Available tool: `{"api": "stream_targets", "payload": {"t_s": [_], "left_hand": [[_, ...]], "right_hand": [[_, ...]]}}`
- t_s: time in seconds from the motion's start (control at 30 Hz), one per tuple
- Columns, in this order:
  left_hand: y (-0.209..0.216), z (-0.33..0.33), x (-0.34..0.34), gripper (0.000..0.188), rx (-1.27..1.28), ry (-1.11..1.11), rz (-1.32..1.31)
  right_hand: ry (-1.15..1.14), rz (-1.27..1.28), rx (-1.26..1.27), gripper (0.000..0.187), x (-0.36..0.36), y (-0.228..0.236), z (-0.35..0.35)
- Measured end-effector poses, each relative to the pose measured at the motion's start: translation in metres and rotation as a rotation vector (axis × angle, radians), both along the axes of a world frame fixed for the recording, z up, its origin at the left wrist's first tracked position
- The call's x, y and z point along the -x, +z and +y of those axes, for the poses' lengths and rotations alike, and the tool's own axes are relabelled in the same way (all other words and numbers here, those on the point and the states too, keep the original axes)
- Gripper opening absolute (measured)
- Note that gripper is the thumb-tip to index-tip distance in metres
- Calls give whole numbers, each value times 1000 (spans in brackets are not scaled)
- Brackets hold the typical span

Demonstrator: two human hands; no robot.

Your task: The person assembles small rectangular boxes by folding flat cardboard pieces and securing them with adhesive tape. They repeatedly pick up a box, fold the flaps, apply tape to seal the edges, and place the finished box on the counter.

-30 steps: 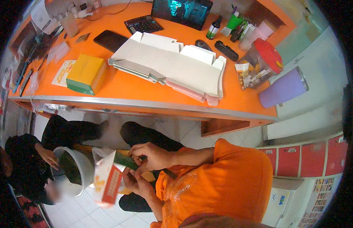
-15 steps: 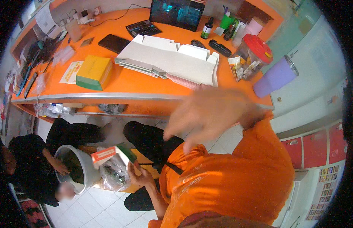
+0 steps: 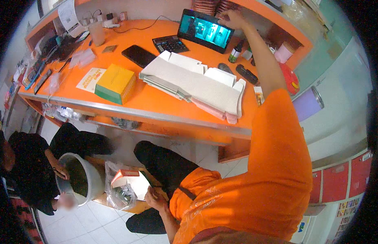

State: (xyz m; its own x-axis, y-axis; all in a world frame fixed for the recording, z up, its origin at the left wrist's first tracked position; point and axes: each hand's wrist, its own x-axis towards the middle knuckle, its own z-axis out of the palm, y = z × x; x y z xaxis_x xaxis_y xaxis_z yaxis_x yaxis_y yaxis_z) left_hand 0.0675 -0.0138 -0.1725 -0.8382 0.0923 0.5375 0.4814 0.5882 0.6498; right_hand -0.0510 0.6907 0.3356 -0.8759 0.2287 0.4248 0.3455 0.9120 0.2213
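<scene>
My left hand (image 3: 155,198) is closed on the edge of an open cardboard box (image 3: 139,186), white inside with a red and white flap. A clear plastic bag (image 3: 120,198) with dark green contents lies right beside the box, partly hidden by it. Across the desk stretches my right arm. My right hand (image 3: 233,19) is at the upper right corner of a lit tablet (image 3: 205,30), fingers bent and somewhat apart, with nothing visible in them. Whether the fingertips touch the tablet cannot be made out.
Flattened cartons (image 3: 197,85) are stacked on the orange desk (image 3: 164,110), with a yellow and green box (image 3: 115,83), a phone (image 3: 138,55) and a calculator (image 3: 170,44). A purple tumbler (image 3: 308,105) stands at right. At left, a person's hand (image 3: 61,170) reaches into a white bucket (image 3: 93,185).
My right hand has moved from above the desk's front edge, up and away to the tablet. The tablet's picture is brighter. The box in my left hand has turned, showing its white inside.
</scene>
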Motion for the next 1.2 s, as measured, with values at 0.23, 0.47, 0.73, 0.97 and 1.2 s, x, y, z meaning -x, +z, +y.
{"api": "stream_targets", "payload": {"t_s": [0.23,0.47,0.73,0.97,1.2], "left_hand": [[-20,3,-1,21,-104,10,-132],[-27,1,-1,26,-51,-6,-110],[-40,1,-8,25,-139,-19,-186],[-4,7,-3,26,60,-7,-35],[-5,8,-6,28,61,-7,-50]], "right_hand": [[69,35,-65,35,8,-6,-10],[-55,109,15,38,-1,-12,-3],[-62,112,-11,27,-16,-3,-48],[8,185,-15,21,-6,-6,-36],[88,265,-28,21,-4,-19,-16]]}}
